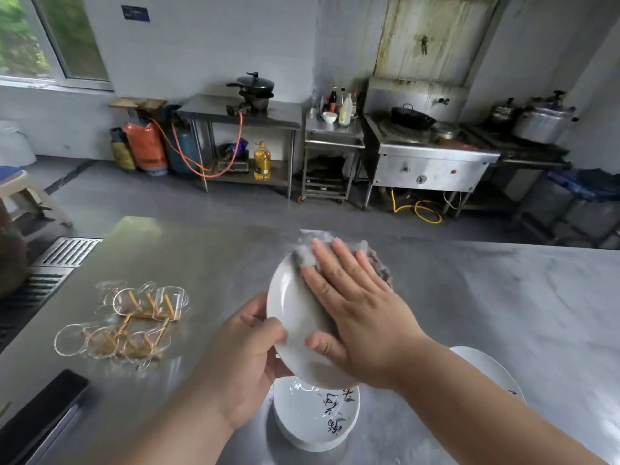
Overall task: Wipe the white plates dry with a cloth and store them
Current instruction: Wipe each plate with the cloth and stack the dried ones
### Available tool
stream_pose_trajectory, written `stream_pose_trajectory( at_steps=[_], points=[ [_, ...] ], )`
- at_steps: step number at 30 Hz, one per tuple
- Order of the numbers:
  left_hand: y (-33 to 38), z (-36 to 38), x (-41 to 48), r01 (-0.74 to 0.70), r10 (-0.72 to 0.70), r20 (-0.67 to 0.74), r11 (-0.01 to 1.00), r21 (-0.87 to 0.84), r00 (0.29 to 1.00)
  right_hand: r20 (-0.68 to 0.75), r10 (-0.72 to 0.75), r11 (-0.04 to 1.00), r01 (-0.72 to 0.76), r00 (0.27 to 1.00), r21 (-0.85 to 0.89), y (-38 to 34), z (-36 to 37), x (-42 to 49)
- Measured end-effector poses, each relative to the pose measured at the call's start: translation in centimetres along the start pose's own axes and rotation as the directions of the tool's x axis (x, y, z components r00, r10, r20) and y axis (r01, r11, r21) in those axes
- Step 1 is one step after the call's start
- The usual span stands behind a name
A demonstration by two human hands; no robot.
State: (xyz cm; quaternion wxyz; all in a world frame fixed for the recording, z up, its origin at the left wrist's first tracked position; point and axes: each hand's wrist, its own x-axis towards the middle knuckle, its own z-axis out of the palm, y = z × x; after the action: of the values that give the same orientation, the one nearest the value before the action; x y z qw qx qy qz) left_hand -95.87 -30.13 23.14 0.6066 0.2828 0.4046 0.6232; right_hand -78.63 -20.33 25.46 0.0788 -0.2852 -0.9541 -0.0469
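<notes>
My left hand (250, 350) grips the near left rim of a white plate (290, 307), held tilted above the steel table (469, 297). My right hand (355, 307) lies flat with straight fingers on a grey cloth (303, 258), pressing it against the plate's face. The cloth sticks out past the fingertips and to the right of the hand. Under the held plate a stack of white plates with black writing (312, 421) stands on the table. Another white plate (489, 367) lies to the right, partly hidden behind my right forearm.
Several glass cups with gold handles (124, 323) lie on the table's left. A dark flat object (37, 417) sits at the near left corner. A floor drain grate (63, 253) runs left of the table. Stoves and steel benches (426, 149) line the far wall.
</notes>
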Motion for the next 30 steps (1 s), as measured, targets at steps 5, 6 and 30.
stream_pose_trajectory(
  at_steps=[5, 6, 30],
  points=[
    [-0.4, -0.8, 0.0, -0.062, 0.054, -0.074, 0.992, -0.113, 0.996, 0.08, 0.271, 0.959, -0.276, 0.959, 0.057, -0.7, 0.5, -3.2],
    [-0.5, -0.9, 0.0, -0.066, 0.056, -0.084, 0.99, -0.125, 0.995, 0.085, 0.262, 0.956, -0.271, 0.961, 0.117, -1.9, 1.0, -4.1],
    [-1.0, 0.7, 2.3, -0.108, 0.077, -0.125, 0.957, -0.269, 0.989, -0.073, 0.429, 0.828, -0.361, 0.9, 0.429, -0.4, 1.3, -2.3]
  ],
)
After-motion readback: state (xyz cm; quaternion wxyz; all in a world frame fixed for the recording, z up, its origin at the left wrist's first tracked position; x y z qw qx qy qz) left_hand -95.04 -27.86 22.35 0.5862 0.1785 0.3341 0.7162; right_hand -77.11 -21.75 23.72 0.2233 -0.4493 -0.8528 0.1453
